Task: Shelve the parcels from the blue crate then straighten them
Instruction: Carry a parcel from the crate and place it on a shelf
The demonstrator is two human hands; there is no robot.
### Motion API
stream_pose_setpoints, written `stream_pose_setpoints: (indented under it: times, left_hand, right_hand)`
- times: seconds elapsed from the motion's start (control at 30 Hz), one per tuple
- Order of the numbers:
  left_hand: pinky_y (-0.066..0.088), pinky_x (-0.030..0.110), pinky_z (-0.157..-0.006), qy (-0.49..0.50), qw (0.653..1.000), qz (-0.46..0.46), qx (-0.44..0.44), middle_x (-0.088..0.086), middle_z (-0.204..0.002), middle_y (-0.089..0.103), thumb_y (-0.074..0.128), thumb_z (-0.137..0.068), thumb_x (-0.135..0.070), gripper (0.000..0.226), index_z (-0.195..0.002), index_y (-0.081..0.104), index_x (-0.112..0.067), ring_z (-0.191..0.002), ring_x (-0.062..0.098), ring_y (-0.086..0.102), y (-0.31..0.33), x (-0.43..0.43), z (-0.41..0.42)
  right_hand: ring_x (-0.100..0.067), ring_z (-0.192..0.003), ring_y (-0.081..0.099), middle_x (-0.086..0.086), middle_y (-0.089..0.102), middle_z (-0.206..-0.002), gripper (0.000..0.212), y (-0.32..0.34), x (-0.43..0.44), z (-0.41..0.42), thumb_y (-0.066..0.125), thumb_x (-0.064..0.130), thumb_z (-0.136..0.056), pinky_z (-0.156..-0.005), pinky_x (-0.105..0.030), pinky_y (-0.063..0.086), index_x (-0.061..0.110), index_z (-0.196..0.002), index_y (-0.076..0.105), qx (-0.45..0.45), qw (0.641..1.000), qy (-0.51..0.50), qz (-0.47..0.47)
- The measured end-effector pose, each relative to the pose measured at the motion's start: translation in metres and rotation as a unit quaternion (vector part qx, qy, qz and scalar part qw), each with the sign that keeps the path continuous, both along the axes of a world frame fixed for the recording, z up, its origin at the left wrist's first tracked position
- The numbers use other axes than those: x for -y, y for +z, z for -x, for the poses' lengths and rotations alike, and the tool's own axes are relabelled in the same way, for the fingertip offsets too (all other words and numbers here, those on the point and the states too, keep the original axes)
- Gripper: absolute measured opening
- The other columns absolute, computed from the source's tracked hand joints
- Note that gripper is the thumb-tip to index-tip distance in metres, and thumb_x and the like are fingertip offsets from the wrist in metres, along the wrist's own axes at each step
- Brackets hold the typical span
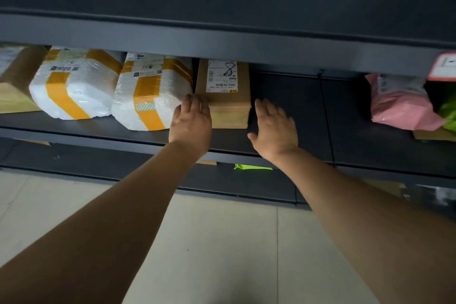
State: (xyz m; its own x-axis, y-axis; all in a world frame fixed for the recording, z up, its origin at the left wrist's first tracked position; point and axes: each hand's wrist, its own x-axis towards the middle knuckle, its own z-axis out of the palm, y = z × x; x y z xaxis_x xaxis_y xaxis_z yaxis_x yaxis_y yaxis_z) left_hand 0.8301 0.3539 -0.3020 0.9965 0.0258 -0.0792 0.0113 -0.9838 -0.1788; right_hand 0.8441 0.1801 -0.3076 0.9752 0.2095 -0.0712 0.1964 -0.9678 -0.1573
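Note:
A small brown cardboard parcel (228, 103) with a white label marked "8" stands on the dark shelf (296, 111). My left hand (192, 123) lies with straight fingers against the parcel's front left corner. My right hand (275, 128) is open just right of the parcel, fingers straight, apart from its side or barely at it. Left of the parcel sit two white foam parcels with yellow tape, one (153, 94) touching it and another (74, 84) further left. The blue crate is out of view.
A brown box (17, 81) sits at the far left and a pink bag parcel (402, 103) with a green bag (449, 116) at the far right. The shelf above (222, 42) overhangs the parcels. A lower shelf holds a green item (251, 167). Tiled floor lies below.

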Motion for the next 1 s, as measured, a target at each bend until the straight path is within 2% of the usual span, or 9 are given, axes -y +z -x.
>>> stream_pose_setpoints:
  times: [0.27,0.57,0.73,1.0]
  left_hand:
    - [0.019,0.040,-0.116,-0.092,0.994,0.000,-0.054,0.011,-0.155,0.019,0.068,-0.084,-0.026,0.088,-0.150,0.012,-0.008,-0.144,0.029,0.014,0.066,0.030,0.071]
    - [0.025,0.037,-0.112,-0.252,0.966,0.000,-0.059,0.009,-0.149,0.027,0.066,-0.082,-0.016,0.082,-0.148,0.019,-0.009,-0.139,0.027,0.022,0.150,0.091,0.170]
    - [0.027,0.037,-0.111,-0.341,0.939,0.011,-0.035,0.008,-0.151,0.029,0.065,-0.083,-0.020,0.079,-0.149,0.021,-0.009,-0.140,0.026,0.023,0.208,0.145,0.230]
    - [0.030,0.036,-0.108,-0.483,0.875,0.034,-0.001,0.005,-0.149,0.031,0.065,-0.084,-0.025,0.075,-0.147,0.026,-0.013,-0.139,0.023,0.025,0.295,0.266,0.353]
  right_hand:
    - [-0.027,-0.144,0.019,-0.007,0.026,-0.154,0.075,0.057,0.044,0.098,0.064,0.036,-0.089,-0.113,-0.042,0.026,0.018,-0.148,0.024,-0.043,0.998,-0.027,0.046]
    - [-0.026,-0.138,0.028,-0.005,0.031,-0.149,0.073,0.148,0.107,0.254,0.060,0.035,-0.090,-0.112,-0.041,0.026,0.020,-0.149,0.021,-0.077,0.979,-0.177,0.067]
    - [-0.027,-0.137,0.029,-0.006,0.035,-0.146,0.070,0.210,0.151,0.352,0.063,0.033,-0.087,-0.111,-0.041,0.026,0.021,-0.146,0.027,-0.062,0.961,-0.265,0.057]
    - [-0.028,-0.136,0.030,-0.007,0.035,-0.146,0.062,0.302,0.227,0.512,0.061,0.028,-0.088,-0.109,-0.041,0.029,0.021,-0.143,0.033,-0.034,0.920,-0.387,0.055]
